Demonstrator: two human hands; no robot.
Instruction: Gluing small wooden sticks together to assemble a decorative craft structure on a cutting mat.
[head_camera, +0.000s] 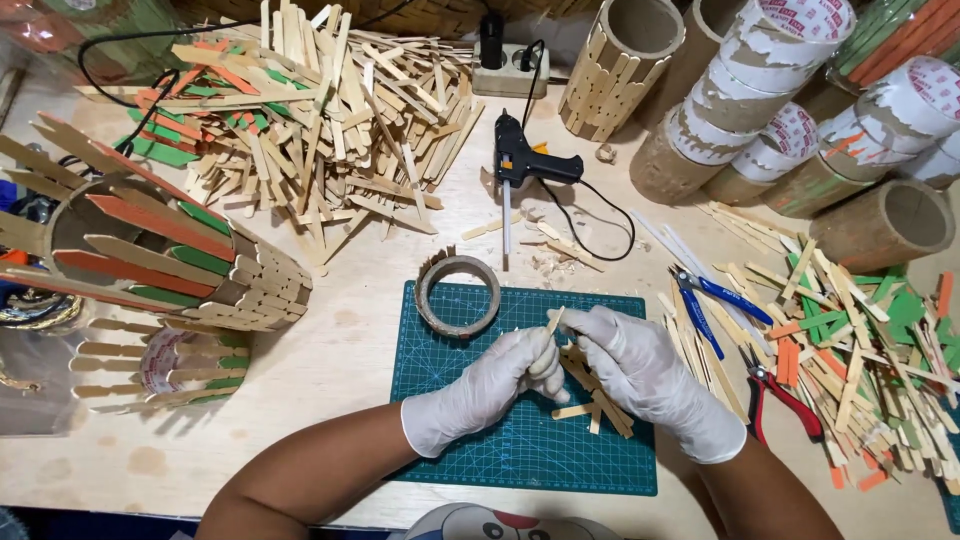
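Both hands gloved, over green cutting mat (500, 440) at 6 o'clock of counter (340, 360). Left hand (500, 385) & right hand (630, 365): each grip pinched shut on same small wooden stick (555, 320), held above mat. Loose sticks (595, 395) lie under hands. Cardboard ring (458, 295) at mat's 11 o'clock corner. Glue gun (530, 160) at 12, blue pliers (715, 300) at 3.

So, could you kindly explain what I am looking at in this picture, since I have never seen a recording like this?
One camera, worn on the person's head, looks down at a wooden worktable. The left hand and right hand, both in white gloves, together pinch a small pale wooden stick above a green cutting mat. On the mat lie a cardboard ring and a few loose sticks. Around it lie a black glue gun, blue-handled pliers, red-handled pliers and a big heap of sticks.
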